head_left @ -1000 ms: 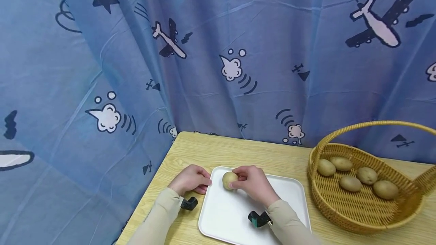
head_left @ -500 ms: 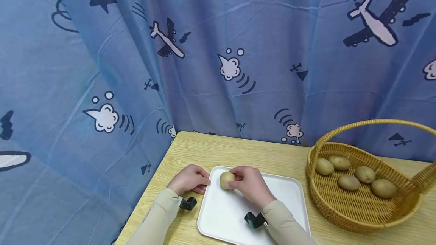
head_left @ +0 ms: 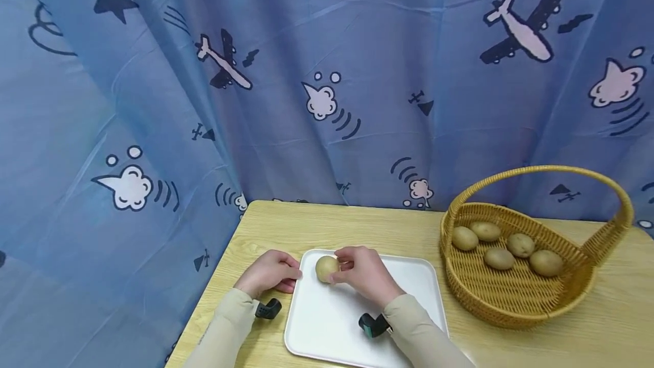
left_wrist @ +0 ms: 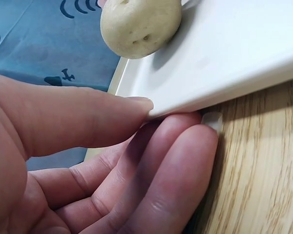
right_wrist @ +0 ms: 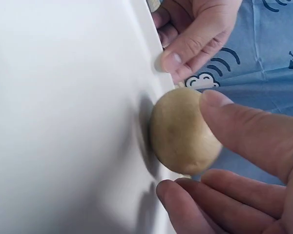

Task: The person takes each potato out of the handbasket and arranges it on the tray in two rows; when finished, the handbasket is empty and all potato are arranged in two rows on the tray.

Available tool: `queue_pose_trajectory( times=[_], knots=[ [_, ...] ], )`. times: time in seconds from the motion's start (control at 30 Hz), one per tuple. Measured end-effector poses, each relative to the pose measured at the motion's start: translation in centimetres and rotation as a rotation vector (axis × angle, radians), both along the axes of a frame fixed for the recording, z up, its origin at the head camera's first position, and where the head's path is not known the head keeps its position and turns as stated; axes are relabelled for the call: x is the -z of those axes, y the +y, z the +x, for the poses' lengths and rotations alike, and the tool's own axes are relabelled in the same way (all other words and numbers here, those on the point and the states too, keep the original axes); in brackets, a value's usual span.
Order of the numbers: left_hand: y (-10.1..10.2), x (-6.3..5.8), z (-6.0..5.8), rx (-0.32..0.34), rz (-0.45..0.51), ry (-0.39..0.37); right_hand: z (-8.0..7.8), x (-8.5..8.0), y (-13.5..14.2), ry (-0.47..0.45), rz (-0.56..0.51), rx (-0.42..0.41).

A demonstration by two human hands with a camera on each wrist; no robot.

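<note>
A round, pale potato (head_left: 326,269) is at the far left corner of a white tray (head_left: 327,322). My right hand (head_left: 365,274) holds it from the right, thumb on the near side and fingers behind; in the right wrist view the thumb overlaps the potato (right_wrist: 183,131) and the curled fingertips lie close beneath it. My left hand (head_left: 271,273) grips the tray's left rim. Seen from the left wrist, its thumb presses on top of the rim while the curled fingers (left_wrist: 180,165) are tucked under the edge.
A wicker basket (head_left: 511,305) with a tall arched handle stands to the right of the tray, holding several potatoes (head_left: 499,258). The wooden table (head_left: 398,226) meets a blue patterned curtain (head_left: 327,175) at the back and left. Each wrist carries a black device (head_left: 269,309).
The head view has turned to the right, so everything appears shifted left and more of the basket shows. Both hands keep their places on the tray and the potato.
</note>
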State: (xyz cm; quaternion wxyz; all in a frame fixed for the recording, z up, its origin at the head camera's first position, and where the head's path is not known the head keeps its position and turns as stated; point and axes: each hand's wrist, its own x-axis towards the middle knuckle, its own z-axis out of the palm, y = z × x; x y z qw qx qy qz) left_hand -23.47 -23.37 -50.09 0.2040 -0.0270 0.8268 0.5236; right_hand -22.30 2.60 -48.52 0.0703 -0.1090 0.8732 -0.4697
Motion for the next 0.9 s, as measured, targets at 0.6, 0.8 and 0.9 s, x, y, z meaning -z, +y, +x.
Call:
queue_pose_trajectory(
  times=[0.6,0.8,0.9],
  knots=[
    [-2.2,-0.6,1.0,-0.067,-0.031,-0.023,3.4,-8.1,19.4,0.238,0.204,-0.014],
    [-0.9,-0.4,0.9,-0.036,-0.017,-0.016,-0.1,-8.1,26.5,0.166,0.312,0.081],
    [0.0,-0.3,0.7,-0.01,-0.006,-0.017,-1.3,-7.4,29.4,0.101,0.326,0.123]
  ],
)
